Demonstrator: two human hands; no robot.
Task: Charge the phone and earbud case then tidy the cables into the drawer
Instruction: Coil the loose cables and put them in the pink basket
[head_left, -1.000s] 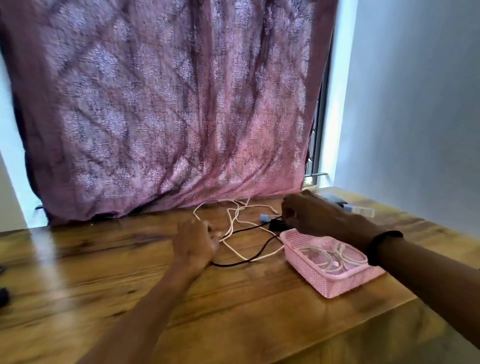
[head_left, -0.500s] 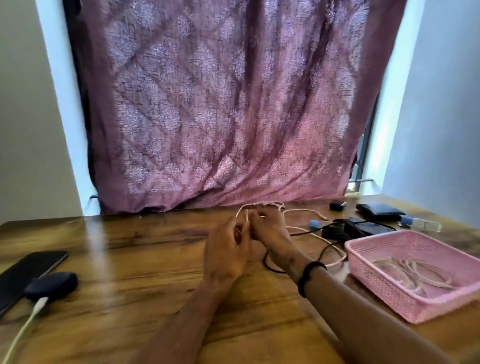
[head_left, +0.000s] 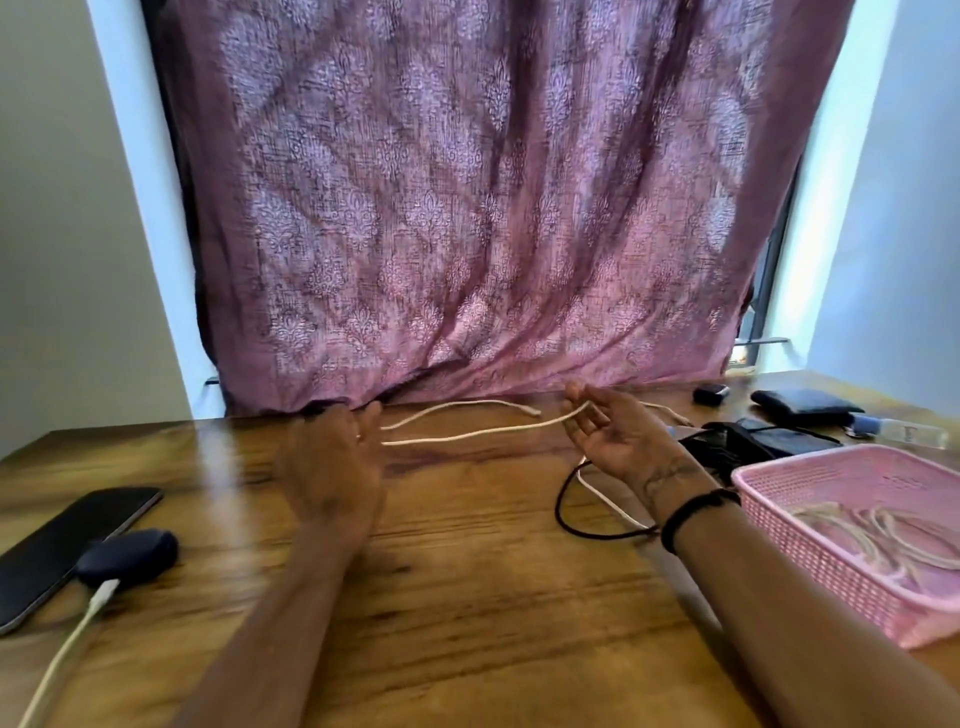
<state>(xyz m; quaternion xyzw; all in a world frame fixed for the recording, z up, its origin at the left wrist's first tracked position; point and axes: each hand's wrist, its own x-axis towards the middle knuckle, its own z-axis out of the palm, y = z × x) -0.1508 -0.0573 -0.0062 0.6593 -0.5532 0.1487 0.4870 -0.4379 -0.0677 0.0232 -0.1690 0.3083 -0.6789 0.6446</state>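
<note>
A white cable (head_left: 467, 434) is stretched in a doubled length between my two hands above the wooden table (head_left: 467, 597). My left hand (head_left: 332, 467) pinches one end of the loop. The other end runs through the fingers of my right hand (head_left: 608, 436), held palm up. At the left edge lies a dark phone (head_left: 62, 545) with a dark blue earbud case (head_left: 127, 556) beside it; a white charging cable (head_left: 72, 639) is plugged into the case. A black cable (head_left: 576, 514) loops on the table under my right wrist.
A pink mesh basket (head_left: 810, 535) at the right holds coiled white cables (head_left: 883, 535). Behind it lie a black charger bundle (head_left: 748, 441), a dark wallet (head_left: 800, 405), a small black case (head_left: 710, 394) and a clear tube (head_left: 904, 431). A mauve curtain (head_left: 467, 208) hangs along the table's back edge.
My hands, close together half a second ago, have moved apart and drawn the white cable out straight between them. The view has swung left since a second ago, bringing phone and case into view.
</note>
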